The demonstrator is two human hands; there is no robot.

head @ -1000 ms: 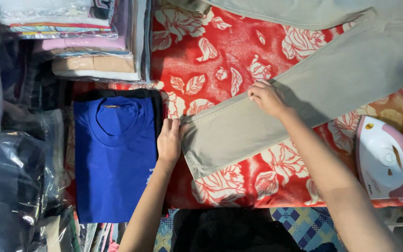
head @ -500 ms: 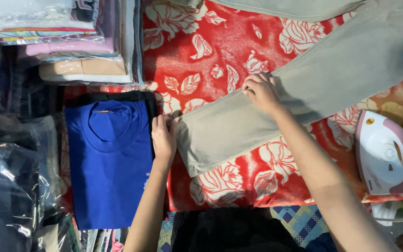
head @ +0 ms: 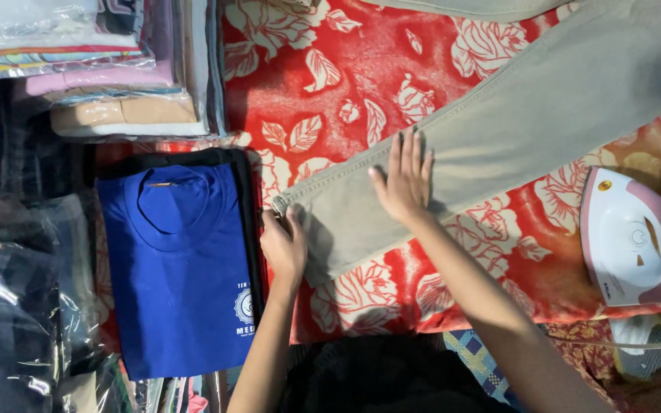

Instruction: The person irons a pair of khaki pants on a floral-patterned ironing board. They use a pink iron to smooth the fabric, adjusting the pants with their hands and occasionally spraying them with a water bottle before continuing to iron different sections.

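Looking down from the head view: khaki trousers (head: 499,145) lie spread across a red blanket (head: 330,84) with a pale flower print, one leg running from the upper right down to its hem near the middle.

Left hand (head: 283,248): fingers curled together at the hem corner, apparently pinching the cloth edge; the exact grip is partly hidden by the hand itself. It sits just beside the black edge of the shirt stack.

Right hand (head: 405,177): flat on the trouser leg, fingers straight and slightly apart, palm down, holding nothing.

Left of the hem: blue T-shirt (head: 181,268), folded, collar toward the top, small white print near its lower right corner, lying on a black folded garment (head: 242,191) that shows along its top and right edges.

Upper left: stack of folded clothes (head: 109,76), some in clear plastic. Far left: more plastic bags (head: 17,306), dark contents.

Right edge: iron (head: 629,237), white and pink, resting on the blanket, well apart from both hands.
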